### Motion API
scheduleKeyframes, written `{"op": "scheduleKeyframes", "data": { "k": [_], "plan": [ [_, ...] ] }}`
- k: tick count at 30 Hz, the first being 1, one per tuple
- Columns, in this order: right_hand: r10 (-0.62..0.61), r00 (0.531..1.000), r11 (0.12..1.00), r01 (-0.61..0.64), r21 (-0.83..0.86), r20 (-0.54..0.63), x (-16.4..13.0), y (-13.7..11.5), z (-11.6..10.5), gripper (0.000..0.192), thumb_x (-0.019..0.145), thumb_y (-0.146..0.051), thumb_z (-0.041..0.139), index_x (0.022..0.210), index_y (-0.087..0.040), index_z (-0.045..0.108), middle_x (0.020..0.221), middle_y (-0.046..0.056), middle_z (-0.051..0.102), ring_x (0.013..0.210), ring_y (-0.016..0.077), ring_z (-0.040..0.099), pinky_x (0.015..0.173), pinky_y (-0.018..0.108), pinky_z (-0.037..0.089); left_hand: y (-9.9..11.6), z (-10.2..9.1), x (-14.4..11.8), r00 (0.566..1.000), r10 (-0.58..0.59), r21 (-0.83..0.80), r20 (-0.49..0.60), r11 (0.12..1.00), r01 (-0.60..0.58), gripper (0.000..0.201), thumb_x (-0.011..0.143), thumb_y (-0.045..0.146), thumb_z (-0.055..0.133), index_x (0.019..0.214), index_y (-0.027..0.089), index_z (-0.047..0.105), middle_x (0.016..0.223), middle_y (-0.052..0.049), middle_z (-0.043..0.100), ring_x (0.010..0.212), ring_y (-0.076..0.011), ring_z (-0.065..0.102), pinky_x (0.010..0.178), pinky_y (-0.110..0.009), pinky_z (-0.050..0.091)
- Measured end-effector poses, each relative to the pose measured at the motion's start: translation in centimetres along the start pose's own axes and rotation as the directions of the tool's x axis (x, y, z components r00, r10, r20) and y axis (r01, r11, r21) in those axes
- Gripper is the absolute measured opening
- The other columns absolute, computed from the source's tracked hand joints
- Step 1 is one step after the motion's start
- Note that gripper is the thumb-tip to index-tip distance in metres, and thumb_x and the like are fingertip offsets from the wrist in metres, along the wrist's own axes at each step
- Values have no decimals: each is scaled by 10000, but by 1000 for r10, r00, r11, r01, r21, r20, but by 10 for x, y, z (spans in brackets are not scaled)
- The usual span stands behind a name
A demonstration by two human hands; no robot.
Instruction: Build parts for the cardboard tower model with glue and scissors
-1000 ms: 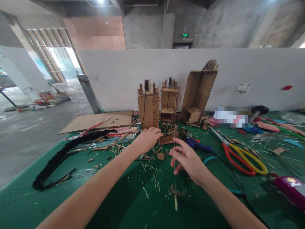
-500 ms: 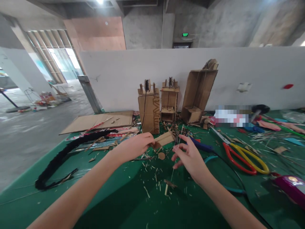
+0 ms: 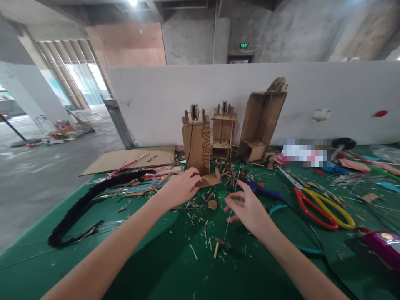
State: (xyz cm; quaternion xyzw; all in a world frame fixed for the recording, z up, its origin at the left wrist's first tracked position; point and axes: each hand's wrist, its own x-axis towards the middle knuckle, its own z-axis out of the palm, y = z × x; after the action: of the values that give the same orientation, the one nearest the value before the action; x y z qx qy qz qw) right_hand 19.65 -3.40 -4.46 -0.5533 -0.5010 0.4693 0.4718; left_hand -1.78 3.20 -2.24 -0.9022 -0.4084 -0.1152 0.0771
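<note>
Gripping one cardboard scrap [image 3: 210, 180], the left hand [image 3: 181, 187] faces the right hand [image 3: 248, 208] pinching one thin stick [image 3: 227, 220].

Green table [image 3: 93, 254]; scissors [image 3: 318, 202], cardboard sheet [image 3: 131, 158], wood scraps [image 3: 203, 225].

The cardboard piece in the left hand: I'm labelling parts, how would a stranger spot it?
Start at the cardboard tower standing against the white wall. Just before its base, the left hand pinches a flat cardboard piece above the green table. Unlike the surrounding scraps, it is held.

Green table [image 3: 150, 258]; brown cardboard piece [image 3: 210, 180]; red-yellow scissors [image 3: 318, 203]; black braid [image 3: 84, 202]
</note>
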Motion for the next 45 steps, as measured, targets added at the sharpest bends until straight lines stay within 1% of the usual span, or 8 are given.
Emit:
{"op": "scheduleKeyframes", "data": {
  "k": [4, 9, 15, 19, 29, 36, 40, 45],
  "plan": [
    [-139, 990, 908, 137, -396, 25, -1, 5, -5, 662, 813, -359, 563, 1389, -162, 304, 750, 22, 610, 558, 195, 622, 403, 303, 501, -10, 4, 1, 997, -55, -59, -55, 997, 52, 290, 856, 226, 444, 1120, 177, 551, 1185, -108, 533, 991, -228, 582, 812, -339, 484],
    [-314, 945, 412, 224, -883, 93, -3, -3, -16, 337, 893, -339, 416, 1157, -193, 566, 696, 40, 659, 614, 223, 607, 509, 328, 409, -13, 9, 0, 985, -138, -120, -99, 985, 126, 260, 859, 317, 472, 1062, 179, 562, 1204, -109, 527, 1077, -267, 547, 909, -414, 441],
    [-484, 872, -48, 62, -997, 78, 5, -7, -44, 376, 776, -169, 495, 1139, -105, 567, 1009, 162, 626, 929, 334, 543, 663, 392, 432, -16, 26, 3, 923, -361, -255, -131, 912, 321, 321, 861, 272, 460, 1155, 150, 504, 1104, -162, 602, 980, -295, 606, 755, -392, 491],
    [-413, 909, -143, -14, -990, 47, 16, 3, -64, 443, 774, -93, 486, 1216, -75, 508, 1065, 194, 606, 966, 344, 533, 723, 408, 420, -21, 27, 5, 890, -425, -422, -168, 847, 324, 260, 840, 190, 447, 1079, 171, 546, 1034, -118, 655, 972, -269, 613, 844, -414, 465],
    [-379, 925, -97, -1, -995, 36, 31, 11, -73, 127, 779, -75, 480, 876, -97, 560, 867, 154, 595, 809, 283, 574, 633, 333, 411, -27, 11, 5, 922, -383, -879, -62, 459, 131, 208, 814, 352, 522, 928, 181, 488, 1066, -81, 658, 898, -185, 653, 779, -377, 543],
    [-503, 864, 19, -26, -999, -32, 35, 3, -76, 401, 769, -119, 523, 1162, -52, 490, 987, 178, 562, 915, 313, 534, 718, 376, 442, -22, 10, 3, 941, -336, -970, 43, 211, 119, 195, 746, 279, 655, 872, 179, 545, 998, -44, 672, 882, -166, 644, 770, -334, 519],
    [-667, 725, 430, 187, -883, -172, 30, -7, -70, 310, 787, -241, 572, 1070, -115, 562, 948, 142, 570, 887, 286, 566, 747, 380, 474, -19, 14, 4, 936, -347, -995, 57, 51, 80, 182, 727, 257, 690, 855, 180, 586, 947, -26, 676, 818, -130, 628, 737, -277, 490],
    [-289, 943, 957, 284, -54, -167, 8, -15, -40, 351, 809, -543, 547, 877, -199, 554, 741, 37, 584, 515, 157, 551, 367, 253, 405, -11, 14, 6, 939, -326, -993, 112, -57, 99, 302, 707, 364, 720, 895, 188, 562, 852, -24, 686, 737, -148, 648, 598, -237, 487]
  ]
}}
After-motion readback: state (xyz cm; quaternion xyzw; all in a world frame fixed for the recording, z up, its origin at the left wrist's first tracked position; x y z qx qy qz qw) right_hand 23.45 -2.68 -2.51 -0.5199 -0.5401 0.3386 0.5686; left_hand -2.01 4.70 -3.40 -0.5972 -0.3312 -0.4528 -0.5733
